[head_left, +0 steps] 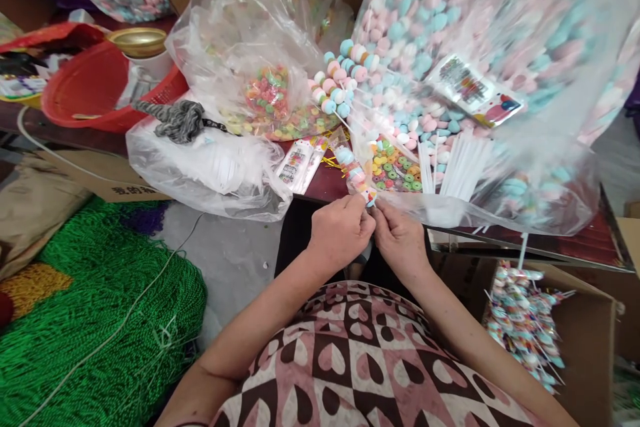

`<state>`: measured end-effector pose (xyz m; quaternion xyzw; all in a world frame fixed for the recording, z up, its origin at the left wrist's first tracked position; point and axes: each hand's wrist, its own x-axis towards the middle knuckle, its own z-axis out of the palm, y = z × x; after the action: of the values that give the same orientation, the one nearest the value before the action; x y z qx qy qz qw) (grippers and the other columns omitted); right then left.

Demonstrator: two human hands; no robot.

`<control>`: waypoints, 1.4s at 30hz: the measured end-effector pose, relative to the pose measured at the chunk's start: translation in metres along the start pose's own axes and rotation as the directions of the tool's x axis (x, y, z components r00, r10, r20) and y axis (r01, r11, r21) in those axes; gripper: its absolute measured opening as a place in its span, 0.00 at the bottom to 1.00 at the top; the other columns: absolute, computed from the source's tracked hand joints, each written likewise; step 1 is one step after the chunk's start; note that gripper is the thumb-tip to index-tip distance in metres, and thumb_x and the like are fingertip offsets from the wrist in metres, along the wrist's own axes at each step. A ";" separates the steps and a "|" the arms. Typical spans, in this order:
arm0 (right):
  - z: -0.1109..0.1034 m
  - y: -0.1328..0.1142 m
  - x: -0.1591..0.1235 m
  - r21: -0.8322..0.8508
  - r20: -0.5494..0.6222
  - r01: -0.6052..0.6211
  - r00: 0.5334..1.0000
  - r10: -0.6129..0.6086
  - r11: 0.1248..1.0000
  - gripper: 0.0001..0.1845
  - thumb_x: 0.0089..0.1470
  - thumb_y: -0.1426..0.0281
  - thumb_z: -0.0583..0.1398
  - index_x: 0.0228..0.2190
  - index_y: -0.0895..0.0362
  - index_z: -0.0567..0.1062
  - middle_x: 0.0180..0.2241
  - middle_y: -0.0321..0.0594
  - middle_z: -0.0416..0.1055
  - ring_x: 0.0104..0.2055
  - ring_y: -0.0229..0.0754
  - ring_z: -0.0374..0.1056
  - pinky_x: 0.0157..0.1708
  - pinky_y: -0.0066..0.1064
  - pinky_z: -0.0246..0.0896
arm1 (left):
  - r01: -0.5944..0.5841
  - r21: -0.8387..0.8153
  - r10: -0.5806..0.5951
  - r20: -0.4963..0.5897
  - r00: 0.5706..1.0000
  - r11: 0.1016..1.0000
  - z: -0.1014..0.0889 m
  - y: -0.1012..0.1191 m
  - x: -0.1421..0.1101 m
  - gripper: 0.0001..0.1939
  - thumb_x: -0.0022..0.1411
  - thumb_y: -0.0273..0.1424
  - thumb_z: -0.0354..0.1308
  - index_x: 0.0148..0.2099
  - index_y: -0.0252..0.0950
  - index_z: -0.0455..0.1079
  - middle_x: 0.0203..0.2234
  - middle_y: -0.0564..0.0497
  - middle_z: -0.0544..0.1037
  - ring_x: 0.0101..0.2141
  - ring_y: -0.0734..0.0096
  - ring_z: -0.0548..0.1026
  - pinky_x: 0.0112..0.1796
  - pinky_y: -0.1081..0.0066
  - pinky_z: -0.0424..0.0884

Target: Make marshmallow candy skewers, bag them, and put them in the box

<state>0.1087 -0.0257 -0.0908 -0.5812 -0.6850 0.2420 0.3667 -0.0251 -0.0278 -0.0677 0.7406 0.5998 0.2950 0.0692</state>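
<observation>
My left hand (341, 230) and my right hand (399, 235) meet at the table's front edge, both pinched on the lower end of a wrapped candy skewer (354, 172) with pink, blue and white pieces in a clear sleeve. The skewer tilts up and away to the left. Just behind it lie several unwrapped candy skewers (337, 80) with the same pastel pieces. A bundle of white sticks (457, 167) lies right of the hands, beside a small heap of coloured ring candies (395, 173).
A huge clear bag of pastel candies (480, 33) fills the right. Another bag holds ring candies (273, 103). A red basin (93, 83) stands left. A cardboard box of finished skewers (523, 320) sits low right. Green cord (95, 307) lies low left.
</observation>
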 end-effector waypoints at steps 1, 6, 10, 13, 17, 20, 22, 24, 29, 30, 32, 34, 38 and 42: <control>0.001 0.001 0.000 -0.042 -0.011 0.001 1.000 -0.001 0.999 0.21 0.60 0.62 0.54 0.45 0.56 0.81 0.36 0.49 0.82 0.34 0.50 0.77 0.34 0.38 0.70 | -0.007 -0.016 0.007 -0.014 1.000 1.000 0.000 0.001 -0.001 0.07 0.56 0.24 0.51 0.27 0.39 0.63 0.22 0.50 0.73 0.25 0.69 0.69 0.27 0.68 0.56; -0.001 0.000 0.000 0.031 0.005 -0.098 0.995 0.098 0.995 0.23 0.57 0.58 0.56 0.44 0.58 0.82 0.21 0.42 0.75 0.21 0.43 0.67 0.25 0.33 0.63 | 0.048 -0.159 -0.046 0.018 0.999 0.986 0.006 0.002 -0.002 0.07 0.56 0.24 0.51 0.27 0.39 0.63 0.21 0.52 0.70 0.25 0.70 0.67 0.28 0.69 0.55; -0.010 -0.002 -0.002 0.373 0.145 -0.302 0.953 0.266 0.878 0.24 0.57 0.57 0.58 0.48 0.57 0.78 0.14 0.28 0.60 0.15 0.34 0.54 0.17 0.27 0.52 | 0.355 -0.519 -0.267 0.239 0.934 0.777 0.010 -0.005 -0.004 0.07 0.60 0.29 0.51 0.29 0.38 0.65 0.20 0.56 0.67 0.23 0.74 0.66 0.28 0.72 0.59; -0.018 -0.002 -0.007 0.361 0.132 -0.270 0.962 0.238 0.892 0.23 0.57 0.59 0.59 0.50 0.57 0.78 0.15 0.27 0.59 0.16 0.33 0.53 0.18 0.27 0.52 | 0.540 -0.762 -0.357 0.422 0.833 0.357 0.007 -0.011 -0.002 0.10 0.63 0.38 0.54 0.40 0.38 0.69 0.26 0.55 0.72 0.27 0.74 0.71 0.30 0.74 0.66; -0.022 -0.003 -0.013 0.267 0.127 -0.194 0.978 0.165 0.944 0.21 0.56 0.61 0.60 0.49 0.57 0.79 0.15 0.27 0.58 0.17 0.34 0.55 0.21 0.29 0.55 | 0.443 -0.892 -0.378 0.442 0.814 -0.089 -0.001 -0.013 0.012 0.19 0.60 0.46 0.59 0.46 0.38 0.69 0.35 0.50 0.76 0.35 0.72 0.75 0.37 0.71 0.71; -0.022 -0.005 -0.014 0.288 0.143 -0.193 0.977 0.157 0.938 0.21 0.55 0.62 0.61 0.49 0.55 0.78 0.14 0.26 0.59 0.18 0.34 0.56 0.22 0.29 0.56 | 0.393 -0.874 -0.397 0.481 0.782 -0.285 -0.003 -0.009 0.025 0.14 0.58 0.42 0.62 0.38 0.37 0.69 0.32 0.51 0.75 0.31 0.75 0.74 0.37 0.71 0.71; -0.021 -0.006 -0.016 0.353 0.186 -0.262 0.961 0.206 0.898 0.23 0.56 0.60 0.61 0.51 0.56 0.77 0.15 0.27 0.61 0.18 0.35 0.58 0.22 0.28 0.57 | 0.369 -0.862 -0.444 0.497 0.745 -0.347 -0.004 -0.006 0.029 0.13 0.58 0.41 0.63 0.36 0.37 0.67 0.29 0.52 0.75 0.30 0.75 0.74 0.37 0.71 0.71; -0.022 -0.007 -0.017 0.428 0.280 -0.370 0.922 0.268 0.824 0.25 0.56 0.57 0.60 0.51 0.57 0.77 0.15 0.27 0.61 0.17 0.34 0.56 0.19 0.27 0.54 | 0.325 -0.878 -0.486 0.468 0.738 -0.352 -0.003 -0.002 0.028 0.14 0.58 0.41 0.64 0.37 0.37 0.67 0.29 0.53 0.75 0.32 0.73 0.76 0.38 0.69 0.72; -0.021 -0.016 -0.020 0.563 0.400 -0.502 0.861 0.315 0.656 0.23 0.56 0.53 0.60 0.41 0.59 0.80 0.12 0.25 0.54 0.13 0.30 0.46 0.15 0.25 0.38 | 0.325 -0.892 -0.430 0.439 0.789 -0.314 -0.001 0.011 0.014 0.17 0.54 0.41 0.67 0.39 0.38 0.67 0.29 0.55 0.76 0.34 0.72 0.78 0.36 0.72 0.71; -0.020 -0.018 -0.020 0.571 0.397 -0.498 0.863 0.312 0.653 0.23 0.57 0.53 0.60 0.40 0.59 0.80 0.12 0.25 0.54 0.13 0.30 0.46 0.15 0.25 0.38 | 0.356 -0.875 -0.410 0.471 0.781 -0.329 -0.001 0.014 0.010 0.17 0.54 0.41 0.67 0.39 0.37 0.67 0.30 0.54 0.77 0.34 0.72 0.78 0.35 0.73 0.70; -0.019 -0.022 -0.020 0.557 0.376 -0.471 0.877 0.298 0.684 0.23 0.58 0.53 0.59 0.40 0.59 0.79 0.11 0.25 0.53 0.13 0.31 0.47 0.15 0.25 0.40 | 0.401 -0.843 -0.374 0.524 0.766 -0.359 -0.002 0.017 0.004 0.18 0.55 0.42 0.66 0.41 0.37 0.68 0.32 0.52 0.78 0.36 0.71 0.78 0.34 0.73 0.70; -0.017 -0.024 -0.020 0.513 0.314 -0.404 0.909 0.273 0.757 0.22 0.59 0.53 0.57 0.41 0.58 0.79 0.11 0.26 0.56 0.13 0.32 0.50 0.15 0.26 0.44 | 0.417 -0.833 -0.327 0.533 0.780 -0.364 -0.003 0.019 0.001 0.18 0.56 0.43 0.64 0.43 0.37 0.69 0.36 0.50 0.79 0.39 0.69 0.78 0.37 0.71 0.71; -0.018 -0.023 -0.019 0.321 0.159 -0.184 0.977 0.139 0.929 0.19 0.61 0.58 0.56 0.43 0.54 0.80 0.15 0.31 0.64 0.15 0.37 0.59 0.18 0.29 0.56 | 0.440 -0.843 -0.290 0.524 0.800 -0.310 -0.002 0.018 0.001 0.16 0.55 0.38 0.66 0.42 0.37 0.71 0.36 0.50 0.80 0.39 0.68 0.78 0.42 0.68 0.71; -0.032 -0.021 -0.011 0.188 0.153 -0.005 0.988 -0.025 0.982 0.17 0.61 0.62 0.55 0.43 0.53 0.80 0.20 0.35 0.73 0.20 0.41 0.69 0.26 0.32 0.67 | 0.455 -0.842 -0.378 0.538 0.754 -0.290 0.001 0.011 0.002 0.14 0.53 0.37 0.65 0.40 0.35 0.70 0.26 0.53 0.77 0.31 0.71 0.77 0.37 0.70 0.71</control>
<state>0.1214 -0.0433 -0.0577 -0.5201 -0.6885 0.3479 0.3667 -0.0153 -0.0284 -0.0623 0.1890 0.4010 0.5651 0.6958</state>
